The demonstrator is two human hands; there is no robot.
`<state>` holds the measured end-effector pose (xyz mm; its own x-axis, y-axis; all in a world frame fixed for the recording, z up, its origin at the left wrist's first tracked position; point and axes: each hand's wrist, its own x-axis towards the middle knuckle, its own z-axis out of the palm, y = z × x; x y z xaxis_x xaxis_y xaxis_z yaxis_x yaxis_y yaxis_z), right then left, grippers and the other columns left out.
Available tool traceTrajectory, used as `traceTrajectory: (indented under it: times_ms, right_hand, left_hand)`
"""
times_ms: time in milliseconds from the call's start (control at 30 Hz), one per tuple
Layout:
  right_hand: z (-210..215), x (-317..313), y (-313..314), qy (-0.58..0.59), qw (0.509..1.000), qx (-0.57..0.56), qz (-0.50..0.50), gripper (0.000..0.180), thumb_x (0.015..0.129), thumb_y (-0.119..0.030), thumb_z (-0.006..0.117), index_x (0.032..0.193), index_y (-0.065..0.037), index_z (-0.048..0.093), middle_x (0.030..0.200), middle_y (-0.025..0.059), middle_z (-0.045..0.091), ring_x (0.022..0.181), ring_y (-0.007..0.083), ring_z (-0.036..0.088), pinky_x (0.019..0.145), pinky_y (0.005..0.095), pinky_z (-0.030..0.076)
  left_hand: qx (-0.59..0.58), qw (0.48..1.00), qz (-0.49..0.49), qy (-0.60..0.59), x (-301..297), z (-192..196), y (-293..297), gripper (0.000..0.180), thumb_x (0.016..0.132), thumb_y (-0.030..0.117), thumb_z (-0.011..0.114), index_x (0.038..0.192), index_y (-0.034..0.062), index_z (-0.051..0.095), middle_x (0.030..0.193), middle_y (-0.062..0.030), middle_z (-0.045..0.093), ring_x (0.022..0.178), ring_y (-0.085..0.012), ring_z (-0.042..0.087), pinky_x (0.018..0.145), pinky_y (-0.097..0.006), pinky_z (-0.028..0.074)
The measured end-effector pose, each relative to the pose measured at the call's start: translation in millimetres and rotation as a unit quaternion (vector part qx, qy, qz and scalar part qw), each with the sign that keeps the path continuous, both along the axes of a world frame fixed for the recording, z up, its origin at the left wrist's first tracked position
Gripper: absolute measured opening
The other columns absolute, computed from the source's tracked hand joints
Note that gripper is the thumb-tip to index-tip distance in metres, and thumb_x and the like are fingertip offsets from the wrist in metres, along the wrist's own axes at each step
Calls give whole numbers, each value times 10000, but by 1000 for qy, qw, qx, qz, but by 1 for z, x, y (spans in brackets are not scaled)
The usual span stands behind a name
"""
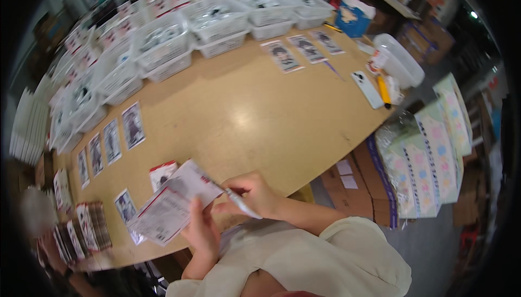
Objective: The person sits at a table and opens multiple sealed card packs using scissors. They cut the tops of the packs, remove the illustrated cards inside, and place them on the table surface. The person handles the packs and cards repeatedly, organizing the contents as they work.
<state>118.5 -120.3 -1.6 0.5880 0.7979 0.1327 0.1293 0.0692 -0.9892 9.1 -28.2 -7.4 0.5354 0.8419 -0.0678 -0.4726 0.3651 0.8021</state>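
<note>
Wooden table point(255, 112) near edge: printed paper sheet point(171, 205) held above it. Left hand point(202, 231) raised from below, fingers pinching the sheet's lower edge. Right hand point(255, 191) bent inward, fingers clenched on a white pen point(242, 203), tip at the sheet.

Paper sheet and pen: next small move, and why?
Probably bring the pen tip down onto the paper sheet: the left hand holds the sheet up, the right hand grips the pen with its tip beside the sheet's edge.
</note>
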Motion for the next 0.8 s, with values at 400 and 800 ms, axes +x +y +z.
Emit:
traceTrajectory:
  times_ms: [400, 800]
  right_hand:
    - [-14, 128, -135, -206, 819, -270, -463, 589, 733, -176, 711, 1163, 13, 357, 718, 205, 588, 664, 330, 597, 618, 414, 467]
    - [-37, 164, -168, -391, 670, -424, -467, 181, 818, -103, 532, 751, 37, 623, 752, 177, 624, 718, 336, 599, 653, 420, 472]
  left_hand:
    - [-77, 995, -1, -57, 22, 24, 35, 262, 881, 124, 579, 1090, -34, 558, 1011, -91, 632, 872, -128, 620, 708, -191, 534]
    - [-138, 978, -156, 35, 45, 29, 6, 472, 834, 22, 604, 1260, 78, 408, 1157, -64, 532, 1029, -173, 557, 846, -322, 516]
